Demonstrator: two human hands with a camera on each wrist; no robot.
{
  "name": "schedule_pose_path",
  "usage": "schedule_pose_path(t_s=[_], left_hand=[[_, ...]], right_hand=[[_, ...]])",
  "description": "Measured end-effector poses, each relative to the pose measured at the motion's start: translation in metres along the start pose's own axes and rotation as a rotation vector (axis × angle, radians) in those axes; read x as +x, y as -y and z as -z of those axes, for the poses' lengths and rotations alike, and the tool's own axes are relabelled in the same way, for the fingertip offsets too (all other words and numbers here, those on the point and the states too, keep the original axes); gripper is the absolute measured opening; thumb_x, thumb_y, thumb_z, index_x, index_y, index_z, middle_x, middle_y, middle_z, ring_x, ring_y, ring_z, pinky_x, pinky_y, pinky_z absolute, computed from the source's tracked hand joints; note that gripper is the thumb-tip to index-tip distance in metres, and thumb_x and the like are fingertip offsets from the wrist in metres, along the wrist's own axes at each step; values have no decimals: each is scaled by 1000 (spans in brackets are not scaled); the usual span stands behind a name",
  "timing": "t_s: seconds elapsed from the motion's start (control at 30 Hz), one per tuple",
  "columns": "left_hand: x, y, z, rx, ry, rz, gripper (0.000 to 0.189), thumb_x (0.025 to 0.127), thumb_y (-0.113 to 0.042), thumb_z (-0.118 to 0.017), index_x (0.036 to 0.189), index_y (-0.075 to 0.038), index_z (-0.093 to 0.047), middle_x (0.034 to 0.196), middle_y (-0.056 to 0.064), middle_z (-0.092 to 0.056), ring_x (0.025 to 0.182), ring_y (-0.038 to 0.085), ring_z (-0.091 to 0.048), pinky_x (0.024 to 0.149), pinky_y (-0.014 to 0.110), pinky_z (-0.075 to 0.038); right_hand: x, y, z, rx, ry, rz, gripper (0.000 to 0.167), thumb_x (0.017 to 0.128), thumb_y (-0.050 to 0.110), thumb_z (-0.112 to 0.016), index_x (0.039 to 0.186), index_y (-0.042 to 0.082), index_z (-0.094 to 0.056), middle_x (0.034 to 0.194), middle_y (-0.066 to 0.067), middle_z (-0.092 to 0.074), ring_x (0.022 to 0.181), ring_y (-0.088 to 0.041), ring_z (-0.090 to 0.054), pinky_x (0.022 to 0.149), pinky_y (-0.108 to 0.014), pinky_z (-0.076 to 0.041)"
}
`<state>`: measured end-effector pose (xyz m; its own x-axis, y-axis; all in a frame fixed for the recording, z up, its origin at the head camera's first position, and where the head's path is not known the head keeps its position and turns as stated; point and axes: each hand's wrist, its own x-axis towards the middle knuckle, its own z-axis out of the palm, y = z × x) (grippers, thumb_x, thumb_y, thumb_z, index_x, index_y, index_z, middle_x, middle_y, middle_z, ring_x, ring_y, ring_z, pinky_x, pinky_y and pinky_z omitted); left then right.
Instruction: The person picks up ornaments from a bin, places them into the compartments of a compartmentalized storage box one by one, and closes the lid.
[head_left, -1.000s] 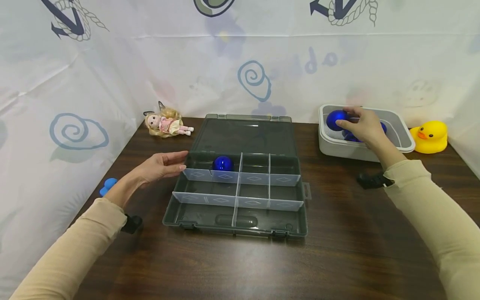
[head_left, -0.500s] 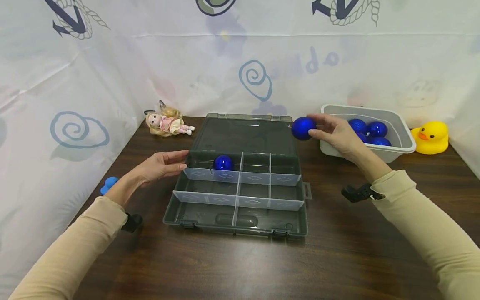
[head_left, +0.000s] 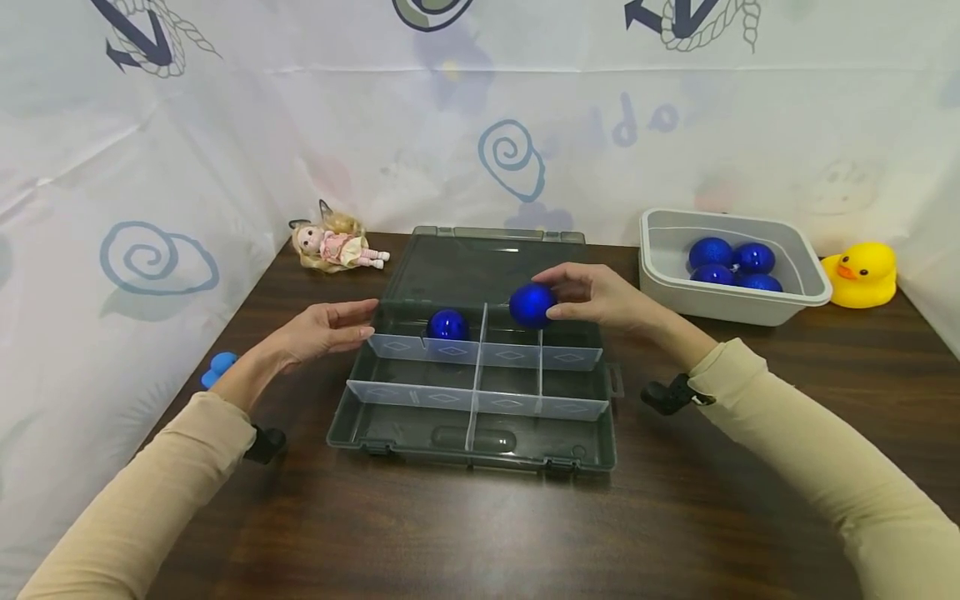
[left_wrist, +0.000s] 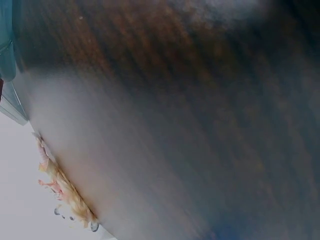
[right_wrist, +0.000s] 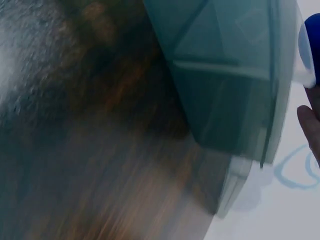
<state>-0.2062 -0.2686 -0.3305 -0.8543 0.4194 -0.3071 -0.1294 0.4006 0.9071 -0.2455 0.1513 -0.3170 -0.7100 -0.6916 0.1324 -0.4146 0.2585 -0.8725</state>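
Over the back row of a dark clear divided box point(head_left: 420, 427), my right hand point(head_left: 603, 298) pinches a matte blue bauble point(head_left: 532, 306) between thumb and fingers. In the right wrist view only part of the bauble point(right_wrist: 314, 42) and fingertips show at the right edge. A shiny blue bauble point(head_left: 447, 326) sits in the box's back left compartment. My left hand point(head_left: 321, 335) is at the box's back left corner, its fingers nearly straight and touching or almost touching the side wall. The left wrist view shows no fingers.
The box's lid point(head_left: 487, 262) lies open toward the back. At the back right stands a pale grey tub point(head_left: 712, 307) with several blue baubles point(head_left: 754, 258). Beside it sits a yellow rubber duck point(head_left: 862, 275). A doll point(head_left: 337, 247) lies back left; a light blue object point(head_left: 219, 367) is behind the left forearm.
My right hand has lifted the matte blue bauble out of the grey tub and carried it left over the box's back row. The left hand has stayed in place.
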Motion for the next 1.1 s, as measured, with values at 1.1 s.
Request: schedule_pose_path(t_s=[1.1], left_hand=[[1,3,0,-4,6,-19,68,95,-14,-56,148,3,-17,156,20,-13,139,38,-22,102,28,-46]], right_hand=[[-19,-18,17,-138,-238,95,29,89,0,-62,118,-5,-59,118,-22,-61,105,-20,-62,89,-16,-52]])
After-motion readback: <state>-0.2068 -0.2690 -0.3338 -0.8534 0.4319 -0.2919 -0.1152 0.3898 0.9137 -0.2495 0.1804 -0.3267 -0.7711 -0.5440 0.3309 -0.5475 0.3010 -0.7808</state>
